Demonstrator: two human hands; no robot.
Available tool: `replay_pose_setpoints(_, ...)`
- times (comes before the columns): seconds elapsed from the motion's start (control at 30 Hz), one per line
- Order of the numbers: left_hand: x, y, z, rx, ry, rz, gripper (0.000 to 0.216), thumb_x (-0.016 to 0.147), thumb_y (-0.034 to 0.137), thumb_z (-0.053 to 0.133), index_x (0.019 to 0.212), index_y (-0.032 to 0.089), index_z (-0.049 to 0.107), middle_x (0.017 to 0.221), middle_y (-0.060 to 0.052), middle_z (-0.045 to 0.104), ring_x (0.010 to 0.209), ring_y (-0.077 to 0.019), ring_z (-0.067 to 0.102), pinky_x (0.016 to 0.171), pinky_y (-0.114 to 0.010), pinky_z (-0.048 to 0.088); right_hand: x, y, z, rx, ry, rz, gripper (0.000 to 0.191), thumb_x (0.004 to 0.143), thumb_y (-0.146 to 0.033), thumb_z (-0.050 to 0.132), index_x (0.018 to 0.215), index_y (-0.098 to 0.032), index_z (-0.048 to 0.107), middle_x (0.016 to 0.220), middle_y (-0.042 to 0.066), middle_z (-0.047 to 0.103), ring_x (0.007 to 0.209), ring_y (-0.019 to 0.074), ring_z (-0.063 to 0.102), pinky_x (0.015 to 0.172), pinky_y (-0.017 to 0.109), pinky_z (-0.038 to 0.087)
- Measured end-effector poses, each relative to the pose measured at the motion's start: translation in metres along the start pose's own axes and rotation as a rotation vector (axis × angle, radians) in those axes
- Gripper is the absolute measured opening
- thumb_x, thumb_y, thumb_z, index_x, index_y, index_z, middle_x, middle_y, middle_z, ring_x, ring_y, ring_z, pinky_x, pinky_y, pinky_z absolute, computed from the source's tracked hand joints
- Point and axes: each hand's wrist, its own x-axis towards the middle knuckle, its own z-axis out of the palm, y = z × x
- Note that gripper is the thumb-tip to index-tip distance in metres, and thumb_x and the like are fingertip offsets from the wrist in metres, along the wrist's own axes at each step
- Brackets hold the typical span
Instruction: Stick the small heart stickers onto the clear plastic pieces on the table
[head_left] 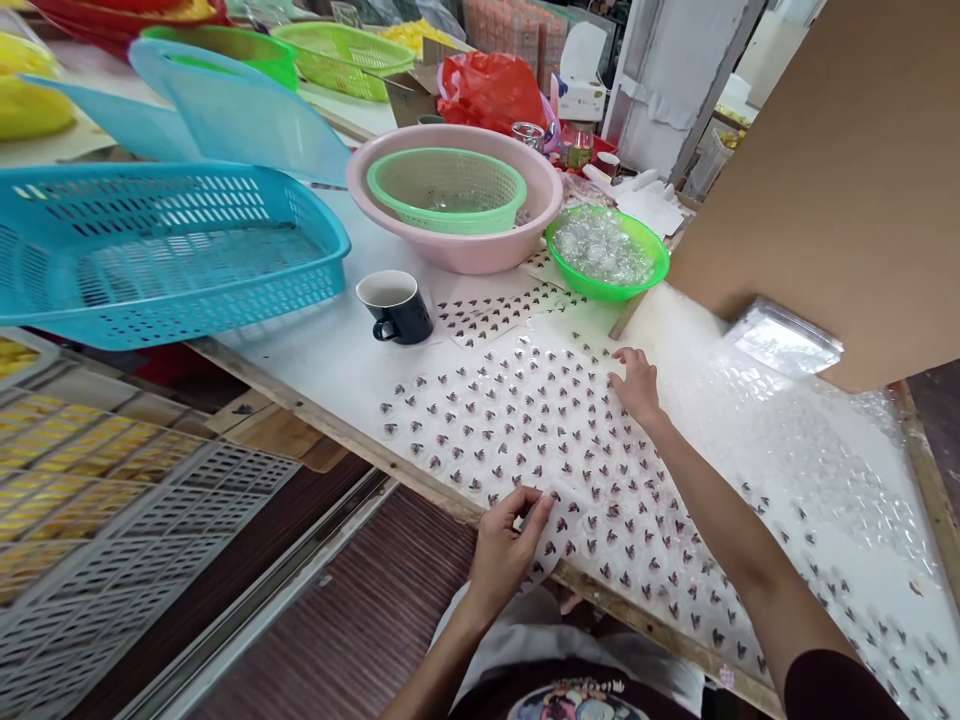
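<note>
Many small dark printed marks [517, 405] cover the white tabletop in rows, several with clear, shiny round pieces over them. My left hand [506, 545] is at the table's front edge, thumb and forefinger pinched together beside one dark mark. Whatever is between those fingertips is too small to make out. Under it a white sheet with marks [559, 540] reaches the table edge. Farther back, my right hand [637, 385] hovers over or touches the right side of the rows, fingers bent and apart, with nothing visible in them. Beyond it stands a green bowl [660, 262] of clear pieces.
A dark mug [409, 318] stands left of the rows, near a blue basket [172, 300]. Behind it, a pink basin [465, 255] holds a light green basket [450, 218]. Clear packs [784, 338] lie against cardboard [832, 200] at right. White crates [172, 520] stand lower left.
</note>
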Motion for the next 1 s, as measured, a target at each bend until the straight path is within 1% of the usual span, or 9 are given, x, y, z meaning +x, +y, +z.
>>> replay_pose_setpoints(0.1, 0.0, 0.0, 0.0, -0.003, 0.0, 0.0, 0.026, 0.09, 0.036, 0.059, 0.071, 0.019, 0.061, 0.064, 0.001, 0.055, 0.061, -0.014, 0.048, 0.059, -0.024, 0.039, 0.01, 0.004, -0.003, 0.137, 0.014, 0.086, 0.012, 0.085, -0.028, 0.054, 0.092, -0.02, 0.06, 0.107, 0.01, 0.064, 0.1, 0.0237, 0.059, 0.091, 0.04, 0.042)
replay_pose_setpoints(0.2, 0.0, 0.001, 0.0, -0.004, 0.005, -0.002, 0.027, 0.09, 0.037, 0.06, 0.07, 0.019, 0.061, 0.062, 0.001, 0.055, 0.06, -0.0138, 0.048, 0.059, -0.024, 0.039, 0.019, 0.008, -0.004, 0.192, -0.046, 0.156, 0.012, 0.083, -0.03, 0.055, 0.081, -0.019, 0.061, 0.088, 0.006, 0.069, 0.08, 0.0194, 0.062, 0.076, 0.032, 0.048)
replay_pose_setpoints(0.27, 0.001, 0.002, 0.0, -0.008, 0.004, -0.004, 0.027, 0.09, 0.037, 0.06, 0.069, 0.019, 0.06, 0.061, 0.002, 0.054, 0.059, -0.0137, 0.047, 0.059, -0.024, 0.039, 0.024, 0.01, -0.002, 0.2, -0.074, 0.189, 0.01, 0.08, -0.028, 0.056, 0.077, -0.019, 0.061, 0.081, 0.005, 0.07, 0.075, 0.0183, 0.062, 0.071, 0.03, 0.048)
replay_pose_setpoints(0.43, 0.001, 0.002, 0.0, -0.018, 0.015, -0.019, 0.027, 0.089, 0.037, 0.061, 0.069, 0.019, 0.061, 0.061, 0.001, 0.055, 0.059, -0.0139, 0.047, 0.06, -0.024, 0.04, 0.029, 0.009, 0.003, 0.143, -0.106, 0.231, 0.006, 0.076, -0.02, 0.058, 0.069, -0.02, 0.06, 0.079, 0.004, 0.07, 0.075, 0.0182, 0.062, 0.07, 0.029, 0.046)
replay_pose_setpoints(0.53, 0.0, 0.001, -0.001, -0.018, 0.016, -0.02, 0.027, 0.089, 0.037, 0.061, 0.069, 0.019, 0.062, 0.062, 0.001, 0.056, 0.059, -0.0138, 0.048, 0.059, -0.024, 0.04, 0.03, 0.006, 0.006, 0.083, -0.115, 0.236, 0.01, 0.073, -0.016, 0.06, 0.066, -0.021, 0.056, 0.076, 0.003, 0.067, 0.076, 0.0186, 0.06, 0.077, 0.032, 0.045)
replay_pose_setpoints(0.7, 0.0, 0.001, -0.001, -0.018, 0.008, -0.022, 0.028, 0.089, 0.038, 0.06, 0.069, 0.019, 0.061, 0.061, 0.001, 0.055, 0.059, -0.014, 0.047, 0.059, -0.024, 0.039, 0.029, 0.002, 0.005, 0.044, -0.093, 0.236, 0.013, 0.072, -0.016, 0.066, 0.076, -0.022, 0.055, 0.064, -0.003, 0.057, 0.074, 0.0202, 0.057, 0.086, 0.037, 0.041)
replay_pose_setpoints(0.8, 0.001, 0.002, -0.001, -0.025, 0.012, -0.028, 0.03, 0.089, 0.041, 0.061, 0.067, 0.019, 0.06, 0.06, 0.001, 0.052, 0.059, -0.0139, 0.046, 0.059, -0.024, 0.039, 0.029, 0.0, 0.0, 0.094, -0.087, 0.235, 0.018, 0.072, -0.016, 0.068, 0.083, -0.023, 0.055, 0.058, -0.005, 0.052, 0.065, 0.0192, 0.054, 0.079, 0.035, 0.042)
replay_pose_setpoints(0.9, 0.001, 0.003, -0.001, -0.046, 0.016, -0.039, 0.033, 0.088, 0.045, 0.061, 0.068, 0.019, 0.06, 0.062, 0.001, 0.054, 0.06, -0.0143, 0.047, 0.058, -0.024, 0.039, 0.021, -0.006, -0.012, 0.187, -0.051, 0.225, 0.007, 0.082, -0.023, 0.061, 0.079, -0.022, 0.055, 0.062, -0.003, 0.056, 0.063, 0.0179, 0.054, 0.07, 0.032, 0.043)
replay_pose_setpoints(1.0, 0.001, 0.002, -0.002, -0.08, 0.024, -0.049, 0.035, 0.088, 0.047, 0.061, 0.068, 0.018, 0.061, 0.061, 0.001, 0.052, 0.059, -0.0135, 0.045, 0.055, -0.023, 0.038, -0.015, -0.021, -0.027, 0.302, -0.011, 0.195, 0.021, 0.091, -0.041, 0.055, 0.083, -0.022, 0.057, 0.07, 0.0, 0.059, 0.063, 0.0169, 0.053, 0.062, 0.03, 0.045)
